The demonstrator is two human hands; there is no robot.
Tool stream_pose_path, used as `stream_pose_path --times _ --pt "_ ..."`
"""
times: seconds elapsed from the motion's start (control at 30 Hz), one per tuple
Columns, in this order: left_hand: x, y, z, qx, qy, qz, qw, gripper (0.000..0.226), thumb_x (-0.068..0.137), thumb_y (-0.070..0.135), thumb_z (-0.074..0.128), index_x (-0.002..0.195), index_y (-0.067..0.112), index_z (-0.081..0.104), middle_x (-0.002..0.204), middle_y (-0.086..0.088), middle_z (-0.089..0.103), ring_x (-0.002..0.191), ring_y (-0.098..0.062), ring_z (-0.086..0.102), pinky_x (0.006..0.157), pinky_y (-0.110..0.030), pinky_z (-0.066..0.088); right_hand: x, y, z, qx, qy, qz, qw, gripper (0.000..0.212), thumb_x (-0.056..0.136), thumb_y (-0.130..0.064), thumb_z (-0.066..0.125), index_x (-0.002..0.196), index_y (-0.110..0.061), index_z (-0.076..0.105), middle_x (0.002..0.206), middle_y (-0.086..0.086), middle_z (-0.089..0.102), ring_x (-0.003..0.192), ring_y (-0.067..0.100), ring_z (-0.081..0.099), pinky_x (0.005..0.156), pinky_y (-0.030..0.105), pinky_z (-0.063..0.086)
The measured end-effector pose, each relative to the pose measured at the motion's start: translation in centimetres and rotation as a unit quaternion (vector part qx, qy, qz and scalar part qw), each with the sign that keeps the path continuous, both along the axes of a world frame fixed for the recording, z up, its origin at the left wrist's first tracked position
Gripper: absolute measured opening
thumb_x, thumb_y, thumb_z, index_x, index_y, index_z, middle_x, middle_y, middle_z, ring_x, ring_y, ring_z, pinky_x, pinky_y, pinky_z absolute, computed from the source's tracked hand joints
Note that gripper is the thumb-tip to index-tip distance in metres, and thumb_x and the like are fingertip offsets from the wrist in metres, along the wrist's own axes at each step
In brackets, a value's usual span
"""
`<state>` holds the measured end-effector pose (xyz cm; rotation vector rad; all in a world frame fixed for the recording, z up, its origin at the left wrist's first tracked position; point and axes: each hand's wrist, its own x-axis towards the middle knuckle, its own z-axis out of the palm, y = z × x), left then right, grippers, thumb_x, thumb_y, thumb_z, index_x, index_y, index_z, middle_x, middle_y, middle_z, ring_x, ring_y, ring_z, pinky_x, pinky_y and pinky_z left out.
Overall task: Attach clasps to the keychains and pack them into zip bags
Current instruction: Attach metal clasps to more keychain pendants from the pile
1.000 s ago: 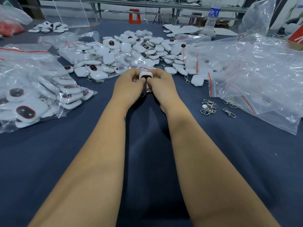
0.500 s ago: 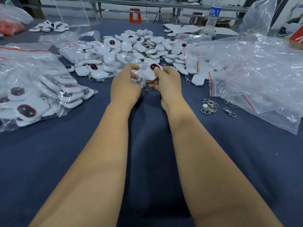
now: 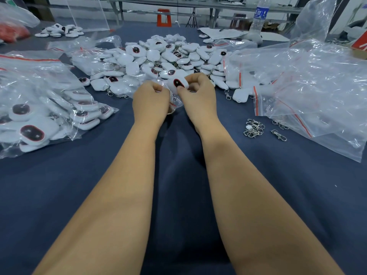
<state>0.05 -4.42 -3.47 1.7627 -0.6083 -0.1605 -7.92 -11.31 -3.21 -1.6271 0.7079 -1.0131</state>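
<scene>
The right hand (image 3: 198, 96) pinches one keychain (image 3: 177, 84); the left hand (image 3: 152, 100) pinches a small bag (image 3: 174, 100). Some bags (image 3: 39, 108) look packed, but a big pile (image 3: 162, 56) waits.

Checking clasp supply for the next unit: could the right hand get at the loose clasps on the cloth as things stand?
Probably yes, once freed. The clasps lie bare on the cloth to the right of the right hand, with nothing between them. But that hand now pinches a keychain, so it must let go first.

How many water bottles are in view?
1: a clear plastic water bottle with a blue label stands at the table's far right end, beyond the keychain pile. Bags may hide others.
</scene>
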Motion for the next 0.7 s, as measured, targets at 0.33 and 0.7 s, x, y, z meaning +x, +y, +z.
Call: stream_pose_path --times 0.33,0.7 --pt "0.3 0.1 0.3 -0.094 0.032 0.032 0.995 0.012 0.086 0.021 0.057 0.078 0.023 0.066 0.059 0.01 0.058 0.053 -0.012 0.055 0.061 -0.035 0.055 0.2 -0.2 -0.4 -0.051 0.074 0.02 0.996 0.027 0.094 -0.02 0.057 0.117 -0.026 0.07 0.112 -0.006 0.068 0.09 0.003 0.058 0.082 0.023 0.047" --pt "0.3 1.0 2.2 -0.347 0.02 0.208 0.914 0.012 0.09 0.012 0.055 0.081 0.02 0.055 0.064 0.015 0.045 0.056 0.001 0.043 0.06 -0.013 0.039 -0.1 -1.2 -0.1 0.065 0.032 -0.081 0.994 0.029 0.089 -0.011 0.045 0.109 -0.024 0.061 0.082 -0.01 0.059 0.065 0.007 0.052 0.06 0.025 0.041"
